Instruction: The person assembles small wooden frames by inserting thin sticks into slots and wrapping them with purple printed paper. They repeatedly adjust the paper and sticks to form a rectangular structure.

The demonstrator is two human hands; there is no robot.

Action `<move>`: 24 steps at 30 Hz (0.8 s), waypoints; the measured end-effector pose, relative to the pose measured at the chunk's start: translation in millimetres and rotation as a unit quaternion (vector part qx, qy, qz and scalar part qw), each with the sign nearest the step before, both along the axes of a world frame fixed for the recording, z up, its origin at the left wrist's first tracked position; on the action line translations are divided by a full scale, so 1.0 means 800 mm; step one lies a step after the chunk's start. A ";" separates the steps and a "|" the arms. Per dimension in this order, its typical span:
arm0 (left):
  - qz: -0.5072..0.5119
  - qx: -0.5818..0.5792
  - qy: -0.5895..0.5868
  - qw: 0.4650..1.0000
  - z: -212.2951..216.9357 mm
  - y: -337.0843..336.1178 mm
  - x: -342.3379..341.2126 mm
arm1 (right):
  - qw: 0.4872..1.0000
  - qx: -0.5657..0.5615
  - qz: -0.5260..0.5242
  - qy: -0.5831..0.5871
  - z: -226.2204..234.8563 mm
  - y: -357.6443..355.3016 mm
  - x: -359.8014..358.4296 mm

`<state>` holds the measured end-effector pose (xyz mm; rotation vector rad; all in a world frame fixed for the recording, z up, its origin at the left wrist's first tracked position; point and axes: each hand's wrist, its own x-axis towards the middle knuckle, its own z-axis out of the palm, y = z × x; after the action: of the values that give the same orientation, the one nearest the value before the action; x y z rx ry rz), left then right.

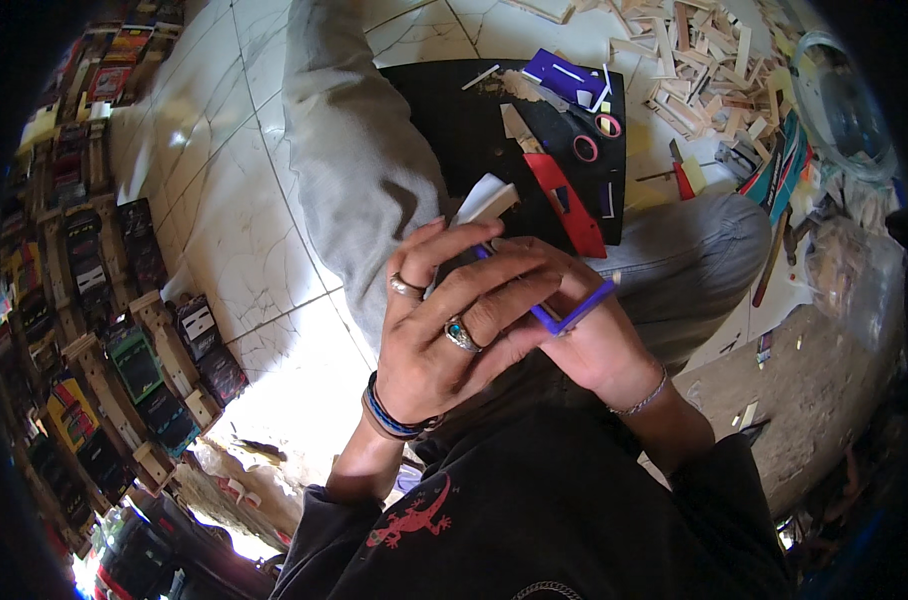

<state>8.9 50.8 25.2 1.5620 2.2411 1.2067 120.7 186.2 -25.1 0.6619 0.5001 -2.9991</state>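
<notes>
Carefully: two hands close around a purple-edged piece

The left hand curls over the work, its fingers bent and closely spaced, seeming to pinch the piece near the thumb. Even, light pressure there would probably serve best, since a thin edge could bow. Just beyond those fingertips, a white sheet and a pale wooden block poke out; whether they join the piece, I can't tell. If they do, keeping the block square looks wise.

The purple-edged piece lies between the hands, its bent corner showing over the right palm. Lining that corner up before bearing down seems the sounder order. Farther off, the red-handled blade rests on the black board, best left there while both hands are busy.

The right hand supports from beneath, palm upturned; its fingers are mostly hidden, so their grip can't be judged.
</notes>
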 end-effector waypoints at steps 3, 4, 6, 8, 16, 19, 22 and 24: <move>-0.023 0.037 0.013 0.999 -0.001 0.006 -0.006 | 0.992 0.102 -0.012 -0.071 0.017 -0.006 -0.003; -0.007 0.044 -0.017 0.999 0.001 0.006 -0.007 | 0.982 0.177 -0.020 -0.070 0.025 -0.004 -0.003; 0.026 0.060 -0.078 0.995 0.005 0.005 -0.008 | 0.949 0.307 -0.031 -0.063 0.044 0.002 -0.005; 0.069 0.150 -0.214 0.963 0.007 0.007 -0.007 | 0.905 0.420 -0.005 -0.072 0.064 0.011 -0.005; 0.114 0.261 -0.531 0.798 0.009 -0.002 0.000 | 0.747 0.658 -0.092 0.020 0.087 0.041 -0.022; 0.082 0.258 -0.572 0.774 0.007 -0.010 0.000 | 0.785 0.617 -0.053 0.032 0.090 0.048 -0.025; 0.098 0.227 -0.587 0.771 0.007 -0.019 0.002 | 0.850 0.526 0.018 0.031 0.096 0.052 -0.026; 0.089 0.201 -0.539 0.813 0.010 -0.023 -0.002 | 0.893 0.443 0.065 0.030 0.100 0.052 -0.025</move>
<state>7.3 32.7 32.9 0.4068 1.3945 2.0076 100.9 228.2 54.5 0.5001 1.8661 -2.5360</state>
